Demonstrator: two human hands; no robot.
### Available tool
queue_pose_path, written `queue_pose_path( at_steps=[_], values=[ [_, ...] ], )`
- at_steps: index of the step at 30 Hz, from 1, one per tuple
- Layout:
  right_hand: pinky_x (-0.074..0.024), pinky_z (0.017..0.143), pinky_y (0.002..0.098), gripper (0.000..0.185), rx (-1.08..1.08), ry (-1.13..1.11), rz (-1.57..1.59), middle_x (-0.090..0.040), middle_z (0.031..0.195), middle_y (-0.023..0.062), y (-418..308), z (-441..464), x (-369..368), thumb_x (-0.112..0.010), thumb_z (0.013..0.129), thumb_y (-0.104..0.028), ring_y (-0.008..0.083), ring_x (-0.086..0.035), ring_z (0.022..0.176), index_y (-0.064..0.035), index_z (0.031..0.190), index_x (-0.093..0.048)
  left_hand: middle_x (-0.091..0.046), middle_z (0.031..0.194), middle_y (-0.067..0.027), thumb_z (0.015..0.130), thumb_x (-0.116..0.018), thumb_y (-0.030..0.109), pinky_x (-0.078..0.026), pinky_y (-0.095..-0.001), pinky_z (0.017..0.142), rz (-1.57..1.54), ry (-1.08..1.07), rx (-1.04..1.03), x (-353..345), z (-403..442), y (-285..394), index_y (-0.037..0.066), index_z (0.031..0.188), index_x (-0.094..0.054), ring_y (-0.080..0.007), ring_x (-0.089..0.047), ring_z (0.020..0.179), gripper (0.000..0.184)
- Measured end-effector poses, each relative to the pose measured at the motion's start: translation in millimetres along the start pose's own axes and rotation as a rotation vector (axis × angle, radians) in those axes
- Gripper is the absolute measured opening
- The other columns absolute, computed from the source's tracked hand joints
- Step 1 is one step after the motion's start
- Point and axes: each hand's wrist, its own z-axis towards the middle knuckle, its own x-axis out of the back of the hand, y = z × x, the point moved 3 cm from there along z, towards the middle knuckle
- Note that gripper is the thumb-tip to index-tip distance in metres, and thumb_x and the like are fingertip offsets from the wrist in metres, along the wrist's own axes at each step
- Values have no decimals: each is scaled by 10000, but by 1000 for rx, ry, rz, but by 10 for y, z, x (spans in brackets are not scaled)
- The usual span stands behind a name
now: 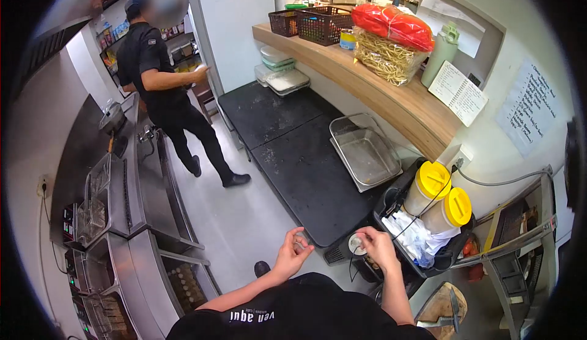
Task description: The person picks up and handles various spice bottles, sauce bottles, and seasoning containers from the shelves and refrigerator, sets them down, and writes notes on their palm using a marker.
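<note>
My left hand [293,255] is held in front of my apron near the black tabletop's [306,181] front corner. Its fingers are loosely curled and apart, with nothing visible in them. To the right, my right hand [379,248] has its fingertips drawn together at a small round cup [354,246] with something whitish in it. Whether those fingers grip the rim or pinch its contents is hidden. A clear rectangular food pan [367,156] rests on the tabletop beyond.
A black bin [397,254] holds yellow-lidded tubs [433,180] and plastic bags at right. Below lies a round board with a knife [454,309]. Fryers [98,218] line the left side. A person in black [159,83] stands in the aisle. A wooden shelf [342,65] carries baskets and noodles.
</note>
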Motion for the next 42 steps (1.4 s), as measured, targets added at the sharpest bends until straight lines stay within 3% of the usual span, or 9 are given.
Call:
queue_pose_path(
  at_steps=[5, 7, 11, 15, 20, 25, 29, 38, 42],
  values=[
    [-440, 480, 327, 279, -2, -207, -80, -595, 544, 102, -530, 170, -335, -693, 863, -305, 203, -598, 479, -37, 789, -674, -478, 795, 27, 870, -660, 42, -341, -188, 525, -100, 50, -59, 298, 116, -90, 39, 1263, -416, -13, -399, 587, 463],
    [-469, 524, 289, 219, -53, -297, -11, -642, 616, 80, -702, 283, -459, -673, 883, -230, 141, -627, 553, -14, 848, -684, -466, 709, 44, 903, -623, 51, -328, -199, 513, -104, 79, -81, 495, 168, 8, 46, 1236, -441, -11, -390, 578, 379],
    [-518, 628, 318, 168, 106, -169, 66, -688, 788, 104, -951, 521, -701, -618, 902, -163, 202, -686, 670, -71, 1033, -668, -487, 665, 35, 928, -598, 83, -342, -200, 518, -6, 33, -61, 989, 273, 6, 44, 1237, -448, -17, -407, 567, 345],
    [-514, 658, 290, 180, 102, -225, 15, -682, 811, 102, -1271, 809, -996, -603, 917, -125, 159, -670, 695, -35, 1063, -658, -586, 709, -9, 950, -560, 95, -398, -210, 538, -138, 117, -28, 1516, 336, 55, 33, 1261, -432, -48, -484, 586, 342],
    [-499, 710, 354, 195, 307, -212, -61, -674, 916, 131, -1856, 1229, -1517, -592, 896, -92, 280, -641, 749, -75, 1080, -656, -639, 917, -96, 946, -546, 84, -459, -230, 649, -210, 280, -88, 2288, 460, -64, 19, 1317, -371, -102, -560, 671, 415],
    [-433, 506, 327, 201, 244, -308, 36, -577, 586, 126, -2279, 1698, -2281, -694, 855, -251, 227, -519, 480, -51, 874, -703, -602, 1092, -94, 873, -633, 64, -482, -267, 720, 50, 468, -159, 3164, 596, -158, 28, 1341, -356, -134, -597, 835, 545],
    [-428, 489, 335, 352, 336, -333, -193, -580, 584, 152, -2692, 1999, -2725, -707, 844, -345, 230, -527, 464, -15, 726, -677, -595, 1085, -88, 848, -665, 74, -474, -304, 783, 89, 563, -135, 3738, 765, -325, 35, 1335, -369, -158, -588, 888, 571],
    [-470, 570, 378, 307, 355, -284, -97, -621, 696, 169, -2716, 3022, -3100, -646, 890, -299, 318, -610, 611, -9, 793, -668, -575, 1059, -79, 824, -698, 62, -449, -298, 819, 101, 562, -111, 4476, 1726, -489, 41, 1336, -377, -149, -558, 905, 605],
    [-487, 604, 406, 269, 421, -199, -51, -636, 735, 178, -2792, 3711, -3258, -622, 905, -271, 339, -631, 672, -13, 836, -654, -584, 937, -45, 869, -655, 52, -459, -247, 742, -47, 508, -150, 4728, 2327, -291, 27, 1279, -438, -100, -553, 816, 465]
  ],
)
